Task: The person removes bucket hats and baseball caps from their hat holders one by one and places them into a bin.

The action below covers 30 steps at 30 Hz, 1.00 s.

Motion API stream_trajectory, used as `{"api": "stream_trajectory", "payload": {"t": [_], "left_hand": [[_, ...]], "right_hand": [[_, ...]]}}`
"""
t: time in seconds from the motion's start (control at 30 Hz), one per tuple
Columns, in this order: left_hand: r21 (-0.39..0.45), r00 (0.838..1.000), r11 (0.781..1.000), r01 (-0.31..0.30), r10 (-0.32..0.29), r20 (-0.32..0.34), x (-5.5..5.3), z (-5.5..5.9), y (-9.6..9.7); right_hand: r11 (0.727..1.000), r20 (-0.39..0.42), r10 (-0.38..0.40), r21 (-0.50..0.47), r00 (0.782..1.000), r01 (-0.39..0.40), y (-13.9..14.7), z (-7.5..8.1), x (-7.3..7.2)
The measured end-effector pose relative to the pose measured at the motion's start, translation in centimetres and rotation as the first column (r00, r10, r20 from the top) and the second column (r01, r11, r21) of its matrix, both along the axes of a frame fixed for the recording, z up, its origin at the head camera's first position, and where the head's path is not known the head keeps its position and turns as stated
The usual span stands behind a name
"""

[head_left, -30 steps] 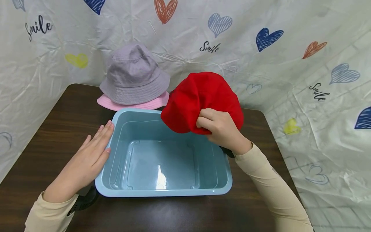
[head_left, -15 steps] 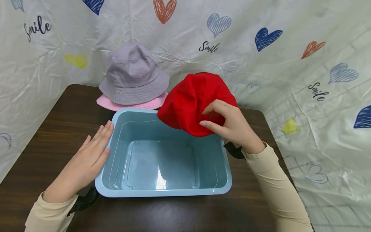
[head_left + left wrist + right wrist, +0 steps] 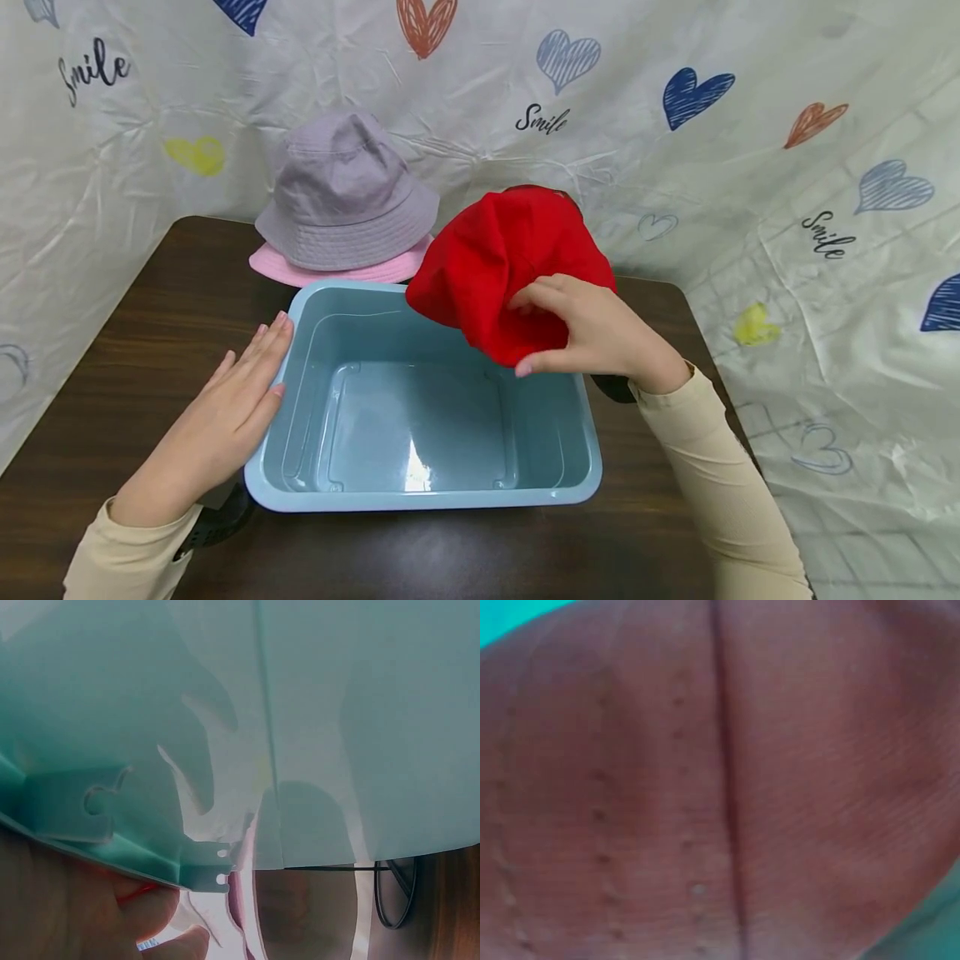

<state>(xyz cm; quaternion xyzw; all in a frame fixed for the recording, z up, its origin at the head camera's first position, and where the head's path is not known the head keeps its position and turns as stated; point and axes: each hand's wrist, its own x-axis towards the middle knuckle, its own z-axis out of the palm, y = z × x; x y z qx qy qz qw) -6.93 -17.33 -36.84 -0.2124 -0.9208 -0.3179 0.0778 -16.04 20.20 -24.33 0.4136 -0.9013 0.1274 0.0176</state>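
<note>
A red cloth hat (image 3: pixel 480 267), brim toward me, leans over the back right of a light blue plastic tub (image 3: pixel 420 500). My right hand (image 3: pixel 588 329) is at its near side, fingers loosely bent against the cloth and thumb stretched out by the brim's lower edge. The right wrist view is filled by the hat's stitched brim and a seam (image 3: pixel 727 780). My left hand (image 3: pixel 225 417) lies with straight fingers along the tub's left rim. In the left wrist view the tub's outer wall (image 3: pixel 315 712) takes up most of the picture, with left fingers (image 3: pixel 146 907) below its rim.
A lavender bucket hat (image 3: pixel 345 200) sits on a pink hat (image 3: pixel 337 271) behind the tub. A dark brown edge (image 3: pixel 562 195) peeks out behind the red hat. The brown wooden table (image 3: pixel 120 350) meets a white sheet (image 3: pixel 480 125) printed with hearts.
My right hand loosened its grip on the red hat, moved back, then lowered its thumb beside the brim. The hat's near edge has dropped slightly and shifted left. My left hand stays still.
</note>
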Motion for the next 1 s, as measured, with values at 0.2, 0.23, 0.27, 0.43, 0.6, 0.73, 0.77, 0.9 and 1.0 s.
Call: {"api": "stream_trajectory", "payload": {"t": [0.2, 0.23, 0.27, 0.43, 0.6, 0.73, 0.77, 0.9, 1.0], "left_hand": [[-0.005, 1.000, 1.000, -0.002, 0.002, 0.007, 0.0, 0.1, -0.1], [-0.003, 1.000, 1.000, -0.003, 0.003, 0.007, 0.0, 0.1, -0.1], [-0.001, 1.000, 1.000, -0.003, 0.003, 0.006, 0.0, 0.1, -0.1], [-0.002, 1.000, 1.000, -0.001, 0.001, 0.005, 0.0, 0.0, 0.0], [-0.008, 1.000, 1.000, -0.002, 0.003, 0.012, 0.0, 0.0, 0.0], [-0.008, 1.000, 1.000, -0.003, 0.003, 0.010, 0.1, 0.0, 0.0], [-0.007, 1.000, 1.000, -0.002, 0.002, 0.010, 0.1, 0.0, 0.0], [-0.004, 1.000, 1.000, 0.002, -0.002, 0.012, 0.0, 0.1, 0.0], [-0.006, 1.000, 1.000, 0.006, -0.006, 0.015, -0.1, 0.1, 0.0]], "right_hand": [[0.990, -0.135, 0.138, 0.040, 0.981, -0.134, -0.3, -1.3, 0.4], [0.988, -0.148, 0.152, 0.030, 0.977, -0.149, -0.3, -1.5, 0.4], [0.986, -0.153, 0.164, 0.018, 0.975, -0.163, -0.4, -1.7, 0.4], [0.973, -0.118, 0.229, -0.007, 0.966, -0.232, -0.7, -2.6, 0.7], [0.954, -0.100, 0.299, 0.004, 0.949, -0.300, -1.3, -3.3, 1.0], [0.945, -0.122, 0.327, 0.042, 0.937, -0.324, -2.0, -3.7, 1.1], [0.943, -0.124, 0.333, 0.056, 0.935, -0.328, -2.2, -3.9, 1.2], [0.928, -0.097, 0.363, 0.122, 0.927, -0.351, -3.1, -4.6, 1.5], [0.910, -0.063, 0.390, 0.183, 0.919, -0.373, -3.8, -5.4, 1.8]]}}
